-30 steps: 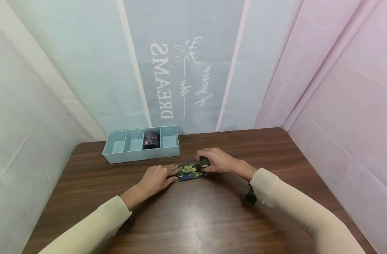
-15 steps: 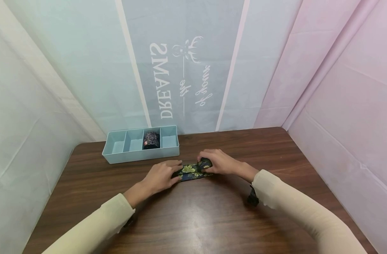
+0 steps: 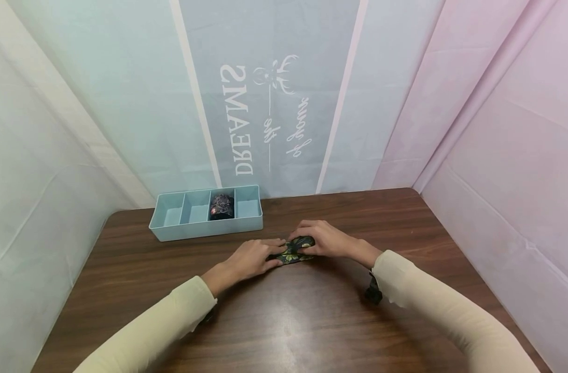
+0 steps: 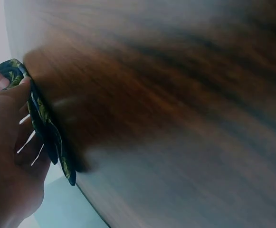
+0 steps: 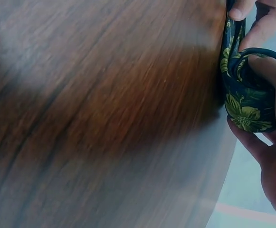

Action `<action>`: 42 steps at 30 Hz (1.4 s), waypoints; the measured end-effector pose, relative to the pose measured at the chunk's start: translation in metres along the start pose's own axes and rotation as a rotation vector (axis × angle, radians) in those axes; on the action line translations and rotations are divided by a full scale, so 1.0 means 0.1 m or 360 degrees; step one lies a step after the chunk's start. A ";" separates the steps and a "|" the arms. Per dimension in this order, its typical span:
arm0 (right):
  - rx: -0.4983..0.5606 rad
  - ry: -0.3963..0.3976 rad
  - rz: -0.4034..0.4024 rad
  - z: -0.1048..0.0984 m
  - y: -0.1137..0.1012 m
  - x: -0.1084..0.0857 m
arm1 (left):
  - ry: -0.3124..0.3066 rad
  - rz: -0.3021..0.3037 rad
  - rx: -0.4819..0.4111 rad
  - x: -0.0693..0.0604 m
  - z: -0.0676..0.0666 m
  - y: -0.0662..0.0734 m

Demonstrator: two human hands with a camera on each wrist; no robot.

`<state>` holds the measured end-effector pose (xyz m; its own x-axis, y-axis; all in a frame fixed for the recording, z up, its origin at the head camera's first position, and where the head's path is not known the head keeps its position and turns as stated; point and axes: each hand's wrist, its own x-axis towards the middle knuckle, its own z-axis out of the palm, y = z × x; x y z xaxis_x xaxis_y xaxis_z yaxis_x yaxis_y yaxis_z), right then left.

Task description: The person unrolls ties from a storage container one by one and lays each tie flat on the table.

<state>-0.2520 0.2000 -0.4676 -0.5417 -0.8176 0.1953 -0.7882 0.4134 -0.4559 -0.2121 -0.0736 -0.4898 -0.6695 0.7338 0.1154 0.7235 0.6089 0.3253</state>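
A dark blue floral strip of cloth (image 3: 290, 256) with yellow-green flowers lies on the table, its right end wound into a roll. My right hand (image 3: 328, 239) grips the roll (image 5: 249, 107), thumb at its coiled side and fingers around it in the right wrist view. From the left, my left hand (image 3: 249, 258) rests on the flat part, fairly straight fingers reaching along the far edge and thumb by the near edge. Loose layered ends of the strip (image 4: 67, 166) show beside the left fingers in the left wrist view. Most of the left end is hidden under that hand.
Behind the hands stands a light blue box (image 3: 204, 228) with several compartments. One compartment holds a dark patterned roll (image 3: 222, 206). The brown wooden table (image 3: 288, 321) ends at a printed curtain (image 3: 284, 171) at the back.
My left hand has slid right toward the right hand. The flat part between them has become shorter, while the right hand stays almost in place with the roll.
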 end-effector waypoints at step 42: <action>-0.0062 -0.0005 0.0005 0.04 0.04 -0.18 | -0.0071 -0.0058 -0.0015 -0.24 -0.05 -0.05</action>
<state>-0.2437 0.2150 -0.4763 -0.5436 -0.8173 0.1912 -0.7972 0.4315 -0.4224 -0.2003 -0.0957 -0.4898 -0.6872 0.7239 0.0614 0.6968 0.6328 0.3376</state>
